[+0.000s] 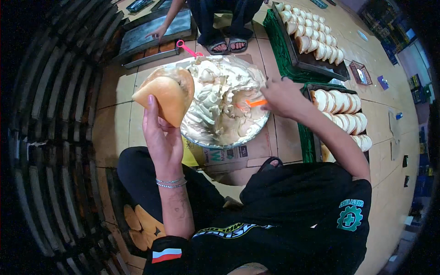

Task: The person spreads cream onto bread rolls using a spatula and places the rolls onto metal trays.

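A black short-sleeved shirt [284, 245] bears a red-and-white patch [167, 255] at left and a green gear emblem [349, 218] at right; silvery chain bracelets [171, 185] and dark trousers [140, 172] show too.

Golden bun [161, 98] in left hand [161, 129]

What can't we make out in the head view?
All in the head view:
- Orange tool: one end covered by the right hand; the other seems sunk in the cream.
- Bun: inside mostly hidden by its near half.
- Bowl: bottom hidden under the cream.
- Co-worker: head cut off by the top edge.
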### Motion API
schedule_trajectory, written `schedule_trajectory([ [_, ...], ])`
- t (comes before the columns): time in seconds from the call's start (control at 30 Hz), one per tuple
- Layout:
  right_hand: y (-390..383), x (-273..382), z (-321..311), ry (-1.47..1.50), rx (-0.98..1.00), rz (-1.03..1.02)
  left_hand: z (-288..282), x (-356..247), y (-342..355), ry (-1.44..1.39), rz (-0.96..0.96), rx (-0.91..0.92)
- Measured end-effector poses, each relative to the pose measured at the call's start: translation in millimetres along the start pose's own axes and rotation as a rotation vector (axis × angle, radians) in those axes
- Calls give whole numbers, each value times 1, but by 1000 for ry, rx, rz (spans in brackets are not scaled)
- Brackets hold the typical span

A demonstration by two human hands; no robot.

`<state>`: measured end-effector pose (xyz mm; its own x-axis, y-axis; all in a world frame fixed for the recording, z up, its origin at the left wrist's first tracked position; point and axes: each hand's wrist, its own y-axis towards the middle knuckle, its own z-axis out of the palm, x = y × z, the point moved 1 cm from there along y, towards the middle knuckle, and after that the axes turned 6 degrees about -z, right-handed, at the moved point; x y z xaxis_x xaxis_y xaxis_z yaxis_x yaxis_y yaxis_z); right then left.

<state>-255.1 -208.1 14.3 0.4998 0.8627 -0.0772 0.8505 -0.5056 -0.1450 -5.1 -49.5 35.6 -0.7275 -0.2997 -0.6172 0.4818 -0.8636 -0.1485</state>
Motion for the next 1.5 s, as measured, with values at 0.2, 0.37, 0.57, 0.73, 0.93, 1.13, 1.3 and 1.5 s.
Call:
schedule_trajectory([
  [0.2, 18, 22, 35, -68, 136, -43, -19, -6, 3, 26, -53, -20],
  [0.37, 4, -21, 23, -106, 256, 24, -24, -24, -4, 28, -29, -121],
  [0.57, -30, -78, -9, 208, 8, 404, -26, -20, -3, -76, -43, -160],
  [0.73, -25, -93, 47, 476, -31, 484, -20, -12, 1, -130, -106, -152],
  [0.93, 3, -61, 84, 890, -6, 407, -20, -9, 3, -125, -120, -155],
  [1.13, 15, -41, 97, 1032, -135, 421, -21, -3, 4, -117, -115, -216],
  [1.3, 30, -22, 68, 939, -215, 354, -23, 2, 7, -85, -157, -154],
  [1.5, 36, -24, 79, 1488, -57, 414, -23, 0, 9, -83, -122, -177],
])
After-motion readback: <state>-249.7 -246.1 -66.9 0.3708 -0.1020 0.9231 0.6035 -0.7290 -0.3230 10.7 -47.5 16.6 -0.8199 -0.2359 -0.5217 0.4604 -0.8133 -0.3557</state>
